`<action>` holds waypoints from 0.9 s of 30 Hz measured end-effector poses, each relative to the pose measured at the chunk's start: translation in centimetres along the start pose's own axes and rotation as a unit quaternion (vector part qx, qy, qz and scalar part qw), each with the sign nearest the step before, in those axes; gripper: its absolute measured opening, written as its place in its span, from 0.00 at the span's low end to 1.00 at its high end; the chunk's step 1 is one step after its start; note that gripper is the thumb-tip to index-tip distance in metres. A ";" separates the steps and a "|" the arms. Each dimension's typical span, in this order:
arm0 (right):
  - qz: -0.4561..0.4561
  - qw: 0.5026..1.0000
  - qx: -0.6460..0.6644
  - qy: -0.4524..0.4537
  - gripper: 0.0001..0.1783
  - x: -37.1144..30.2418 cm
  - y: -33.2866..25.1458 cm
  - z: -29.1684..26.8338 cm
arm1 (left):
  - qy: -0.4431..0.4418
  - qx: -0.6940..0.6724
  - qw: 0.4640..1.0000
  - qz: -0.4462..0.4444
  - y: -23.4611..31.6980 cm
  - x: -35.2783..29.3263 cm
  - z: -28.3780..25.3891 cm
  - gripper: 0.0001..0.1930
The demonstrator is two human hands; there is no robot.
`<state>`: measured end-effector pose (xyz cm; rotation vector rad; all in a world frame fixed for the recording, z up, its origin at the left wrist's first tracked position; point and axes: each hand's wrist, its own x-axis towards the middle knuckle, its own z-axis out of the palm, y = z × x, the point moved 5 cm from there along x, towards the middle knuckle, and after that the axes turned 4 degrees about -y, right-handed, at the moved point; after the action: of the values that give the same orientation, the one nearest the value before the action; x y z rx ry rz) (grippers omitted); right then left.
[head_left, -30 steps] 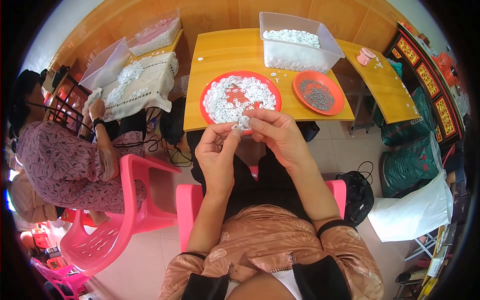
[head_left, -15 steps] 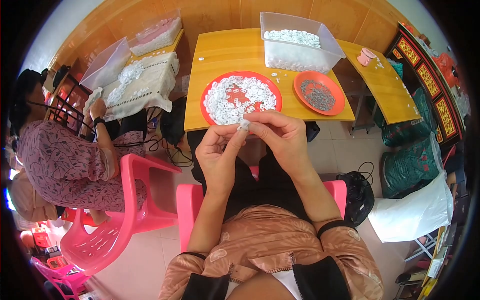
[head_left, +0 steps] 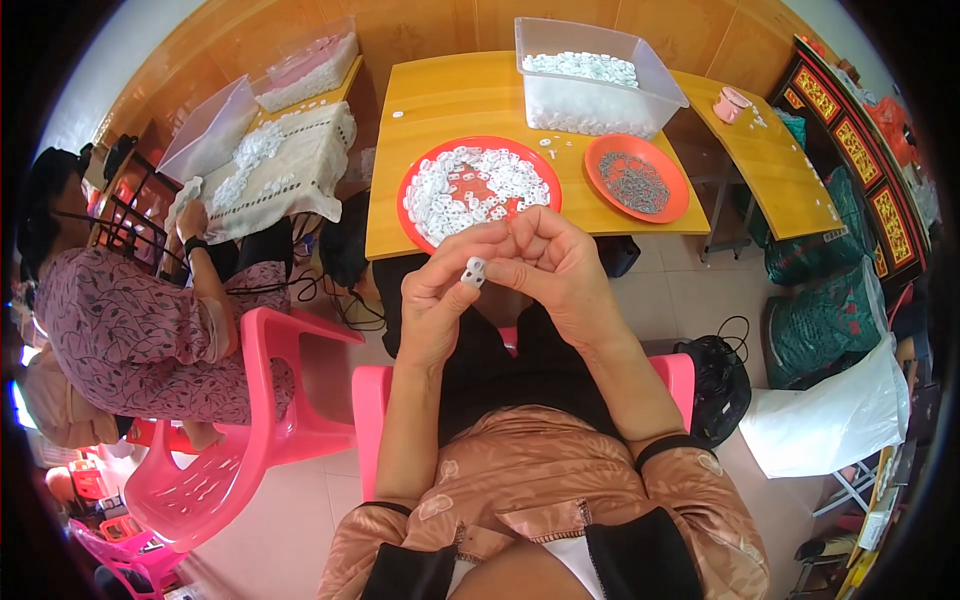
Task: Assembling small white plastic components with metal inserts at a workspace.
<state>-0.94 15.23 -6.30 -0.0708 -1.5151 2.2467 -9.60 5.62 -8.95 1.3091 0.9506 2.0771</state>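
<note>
Piece [head_left: 474, 271], small, white and pierced with dark holes, sits above the person's lap, pinched between the thumb and fingers of the left hand [head_left: 432, 290]. The right hand [head_left: 560, 262] bends in close, its thumb tip right beside it; I cannot tell whether those curled fingers grip anything. Just beyond, near the front edge of the yellow tabletop [head_left: 450, 95], a round red tray [head_left: 406, 195] carries a heap of similar white pieces [head_left: 435, 190]. To its right, an orange plate [head_left: 676, 180] holds small grey parts [head_left: 638, 187], and behind stands a clear bin [head_left: 655, 78]. Over on the left, a co-worker [head_left: 140, 330] sits at a cloth-covered tabletop [head_left: 312, 178].
</note>
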 end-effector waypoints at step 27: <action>-0.077 0.950 -0.293 -0.075 0.10 0.2 0.3 1.7 | 0.173 -0.126 0.975 -0.061 -1.6 -0.8 0.1 0.20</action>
<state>-1.71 13.76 -5.80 0.0449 -2.1432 1.6483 -9.15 6.05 -10.58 0.7562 0.8462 2.2825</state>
